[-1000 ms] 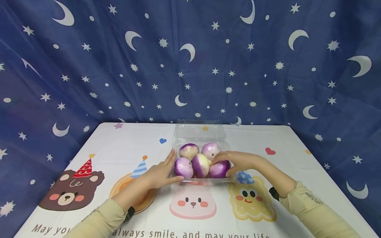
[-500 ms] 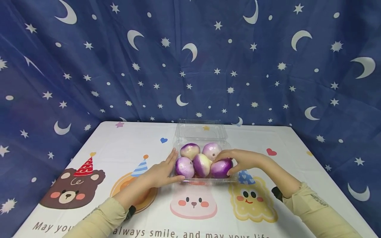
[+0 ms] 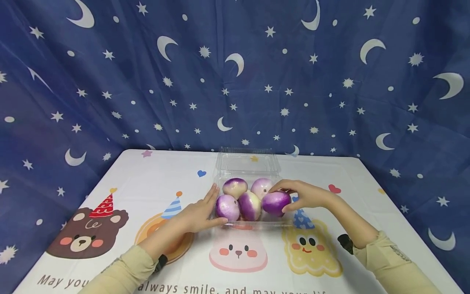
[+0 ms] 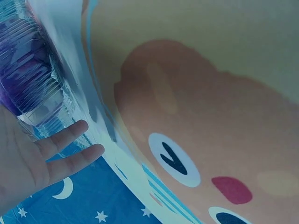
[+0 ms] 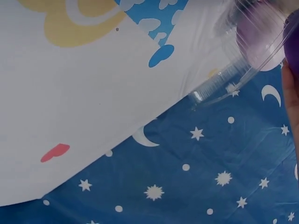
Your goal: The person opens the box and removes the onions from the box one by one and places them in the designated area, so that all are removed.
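A clear plastic clamshell box point(image 3: 253, 224) lies with its lid tipped back, with several shiny purple-and-white onions in it. My right hand point(image 3: 306, 195) grips a dark purple onion point(image 3: 276, 203) between thumb and fingers, at the front right of the box. That onion sits higher than its neighbours and partly covers the pale onion point(image 3: 261, 187) behind. Another onion point(image 3: 250, 205) stands close to its left. My left hand point(image 3: 200, 214) rests along the box's left side, fingers straight and thumb along the front edge. Spread fingers of the left hand point(image 4: 23, 163) show beside the ribbed wall in the left wrist view.
The transparent lid point(image 3: 247, 163) reaches toward the back of the table. A white tablecloth point(image 3: 165, 171) with cartoon prints covers the table. Behind its far edge hangs a blue curtain point(image 3: 191, 122) with moons and stars.
My right hand has raised the dark purple onion and shifted it slightly right. The middle onion has settled more upright. My left hand stays at the side of the box.
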Demonstrator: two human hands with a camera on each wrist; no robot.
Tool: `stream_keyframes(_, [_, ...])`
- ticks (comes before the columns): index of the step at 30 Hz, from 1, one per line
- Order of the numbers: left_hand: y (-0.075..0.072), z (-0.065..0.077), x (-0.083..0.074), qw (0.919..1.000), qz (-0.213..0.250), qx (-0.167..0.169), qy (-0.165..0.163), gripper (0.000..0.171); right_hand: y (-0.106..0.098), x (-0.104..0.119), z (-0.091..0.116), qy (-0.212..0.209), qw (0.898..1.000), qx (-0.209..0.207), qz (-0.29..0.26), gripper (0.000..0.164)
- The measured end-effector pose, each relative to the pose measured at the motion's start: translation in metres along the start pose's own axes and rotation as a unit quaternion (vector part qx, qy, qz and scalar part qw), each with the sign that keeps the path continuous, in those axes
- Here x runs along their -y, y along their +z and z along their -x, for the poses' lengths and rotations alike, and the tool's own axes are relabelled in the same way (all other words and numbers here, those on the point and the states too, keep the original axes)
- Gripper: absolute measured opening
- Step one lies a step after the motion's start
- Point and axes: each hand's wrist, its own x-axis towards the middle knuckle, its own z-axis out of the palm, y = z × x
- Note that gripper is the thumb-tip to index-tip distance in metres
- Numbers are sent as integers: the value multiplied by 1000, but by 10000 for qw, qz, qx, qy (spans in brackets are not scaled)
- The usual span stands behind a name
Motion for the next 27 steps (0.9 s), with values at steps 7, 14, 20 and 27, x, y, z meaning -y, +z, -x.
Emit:
stream_keyframes(7, [-2, -3, 1, 10000, 2, -54, 36, 102, -2, -2, 5, 133, 9984, -429, -330, 48])
stream_keyframes(14, [-2, -3, 0, 10000, 46, -3, 46, 102, -2, -1, 13, 242, 9947, -861, -515, 49])
stream_keyframes(20, [-2, -3, -1, 10000, 12, -5, 25, 102, 2, -7, 20, 150, 9890, -1274, -738, 50])
stream_keyframes(27, [1, 1, 2, 10000, 33, -17, -78, 102, 5, -15, 22, 294, 9816, -1643, -923, 48])
